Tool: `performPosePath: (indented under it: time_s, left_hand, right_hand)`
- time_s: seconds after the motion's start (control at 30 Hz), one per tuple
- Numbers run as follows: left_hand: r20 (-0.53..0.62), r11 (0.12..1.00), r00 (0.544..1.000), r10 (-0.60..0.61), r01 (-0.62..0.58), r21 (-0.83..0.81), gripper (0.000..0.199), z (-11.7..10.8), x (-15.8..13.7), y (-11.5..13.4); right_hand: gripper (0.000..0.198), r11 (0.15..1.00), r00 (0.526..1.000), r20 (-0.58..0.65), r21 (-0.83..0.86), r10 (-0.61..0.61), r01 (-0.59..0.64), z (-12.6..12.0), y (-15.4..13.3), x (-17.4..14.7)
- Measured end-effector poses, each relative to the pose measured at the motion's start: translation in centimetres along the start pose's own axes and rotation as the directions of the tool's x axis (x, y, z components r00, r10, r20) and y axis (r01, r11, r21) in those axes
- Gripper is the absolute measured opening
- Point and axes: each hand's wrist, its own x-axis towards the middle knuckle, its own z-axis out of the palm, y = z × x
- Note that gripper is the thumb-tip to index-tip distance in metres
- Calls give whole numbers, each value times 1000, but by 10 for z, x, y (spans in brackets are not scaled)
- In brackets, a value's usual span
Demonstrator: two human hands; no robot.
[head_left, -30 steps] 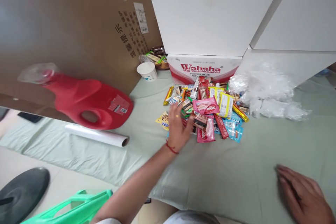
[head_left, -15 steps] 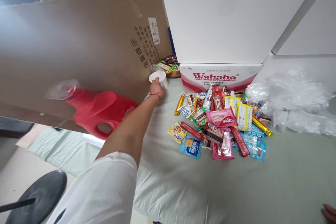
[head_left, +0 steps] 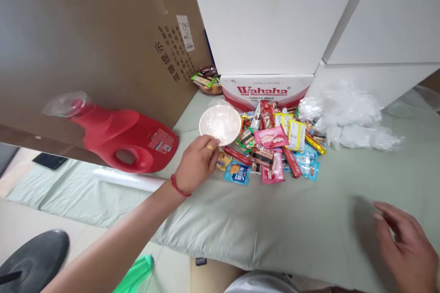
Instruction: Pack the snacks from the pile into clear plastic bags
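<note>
My left hand (head_left: 199,160), with a red string at the wrist, grips the near rim of a white bowl (head_left: 220,123). The bowl tilts so its inside faces me, and I see nothing in it. Behind and right of it lies a heap of wrapped snacks (head_left: 271,137), partly covered by the bowl at its left edge. Over the right side of the cloth (head_left: 309,219) is my right hand (head_left: 402,242), thumb and fingers apart, holding nothing.
A red jug (head_left: 127,139) lies on its side by a cardboard panel (head_left: 103,46). At the back stands a Wahaha box (head_left: 264,91), with a basket of snacks (head_left: 208,80) to its left. Crumpled clear plastic (head_left: 350,114) sits right of the heap. A clear roll (head_left: 127,179) lies in front of the jug.
My left hand has brought the bowl from the back corner toward me and tipped it. My right hand has come further into view at the right. The view has shifted.
</note>
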Motion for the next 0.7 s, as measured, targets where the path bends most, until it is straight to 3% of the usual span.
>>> performPosePath:
  time_s: [0.03, 0.1, 0.17, 0.23, 0.3, 0.37, 0.47, 0.53, 0.6, 0.7]
  left_hand:
    - [66, 996, 995, 69, -73, 48, 11, -1, -11, 19]
    - [235, 957, 950, 205, -245, 156, 17, 1, -28, 55]
    - [389, 890, 869, 307, -407, 207, 21, 9, -42, 86]
    - [496, 824, 779, 383, -531, 197, 25, 21, -53, 110]
    - [548, 776, 704, 452, -613, 148, 25, 34, -64, 129]
    - [549, 749, 657, 517, -658, 82, 25, 49, -72, 143]
    - [515, 735, 627, 584, -678, -7, 20, 70, -83, 155]
    - [495, 717, 603, 626, -695, -60, 18, 83, -88, 159]
    - [485, 706, 582, 653, -699, -110, 18, 93, -93, 161]
    - [489, 745, 602, 631, -645, -169, 24, 99, -96, 159]
  right_hand:
    - [40, 994, 998, -42, 103, 39, -35, -4, -28, 11]
    - [31, 942, 996, -69, 324, -65, 84, -10, -83, 33]
    - [30, 860, 936, -61, 379, -346, 342, -14, -128, 54]
    - [30, 742, 762, 132, 382, -634, 552, -15, -160, 71]
    - [32, 699, 583, 387, 397, -715, 594, -12, -178, 82]
    - [40, 731, 454, 600, 365, -658, 577, -9, -183, 85]
    - [46, 780, 334, 788, 274, -518, 562, -5, -175, 77]
    - [38, 797, 299, 856, 193, -422, 573, -3, -169, 68]
    - [32, 807, 293, 894, 117, -340, 579, 2, -165, 59]
    - [27, 815, 297, 907, 79, -297, 574, 12, -161, 51]
